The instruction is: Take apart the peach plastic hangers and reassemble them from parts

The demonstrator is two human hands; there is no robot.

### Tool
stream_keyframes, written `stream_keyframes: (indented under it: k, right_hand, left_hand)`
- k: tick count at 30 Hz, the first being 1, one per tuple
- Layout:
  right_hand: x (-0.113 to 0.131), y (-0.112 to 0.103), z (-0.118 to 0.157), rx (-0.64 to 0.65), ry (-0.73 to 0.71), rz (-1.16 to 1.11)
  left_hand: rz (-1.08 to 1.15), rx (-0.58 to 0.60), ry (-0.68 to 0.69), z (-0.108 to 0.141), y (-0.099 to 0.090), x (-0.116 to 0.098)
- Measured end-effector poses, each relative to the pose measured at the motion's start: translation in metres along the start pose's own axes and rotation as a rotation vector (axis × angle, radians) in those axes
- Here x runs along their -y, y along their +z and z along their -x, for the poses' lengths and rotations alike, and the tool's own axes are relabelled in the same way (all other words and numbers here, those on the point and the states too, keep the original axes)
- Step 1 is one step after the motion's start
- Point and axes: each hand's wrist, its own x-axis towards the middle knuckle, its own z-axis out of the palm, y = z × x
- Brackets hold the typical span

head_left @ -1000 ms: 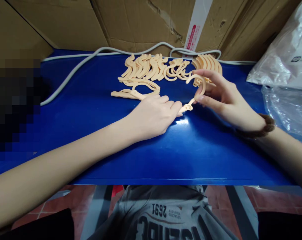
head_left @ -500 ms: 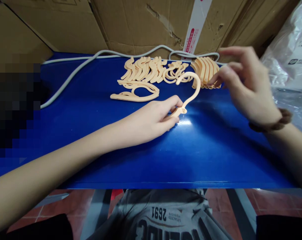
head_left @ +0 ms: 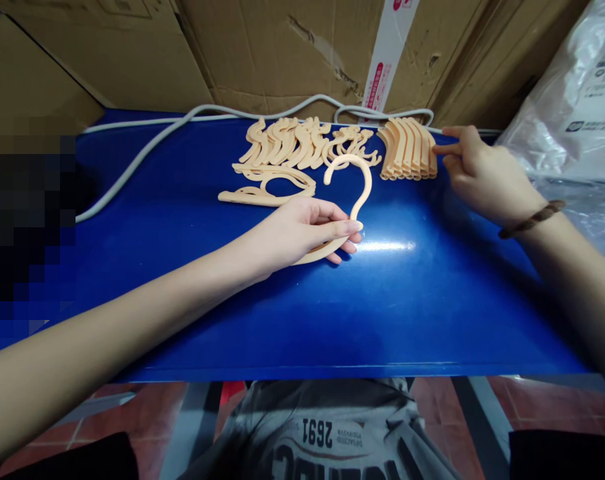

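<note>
My left hand (head_left: 309, 230) is closed around a cream plastic hanger part, its curved hook (head_left: 365, 183) rising from the grip. Part of a curved arm shows below my fingers; the rest is hidden by the hand. My right hand (head_left: 482, 170) is at the right end of a row of curved cream hanger arms (head_left: 407, 150). Its fingers are apart, and one fingertip appears to touch the last arm. Left of this row are a small heap of loose hooks (head_left: 349, 143) and a pile of wavy hanger arms (head_left: 287, 143). Two assembled-looking folded hangers (head_left: 267, 199) lie in front of that pile.
A blue table (head_left: 302, 320) carries everything. Along its back runs a white cable (head_left: 202, 110), with cardboard (head_left: 267, 60) standing behind. Plastic-wrapped packages (head_left: 557, 120) are at the right. The table's front edge is close to my body.
My right hand has moved lower, its fingers now at the right side of the row of arms. My left hand has turned the held part, and its hook has shifted left.
</note>
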Motion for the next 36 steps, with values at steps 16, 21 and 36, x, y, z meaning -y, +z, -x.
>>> stream_keyframes:
  k: [16,21,36]
  right_hand:
    - [0.007,-0.016,0.004,-0.029,0.198,0.187]
    - [0.006,-0.015,0.006,-0.005,0.163,0.298]
    - [0.000,-0.013,0.006,0.091,0.104,0.360]
  left_hand:
    - [-0.071,0.042,0.064,-0.001,-0.002,0.001]
    - [-0.057,0.029,0.045,-0.001,-0.001,-0.001]
    - [-0.068,0.036,0.080,0.001,-0.001,-0.001]
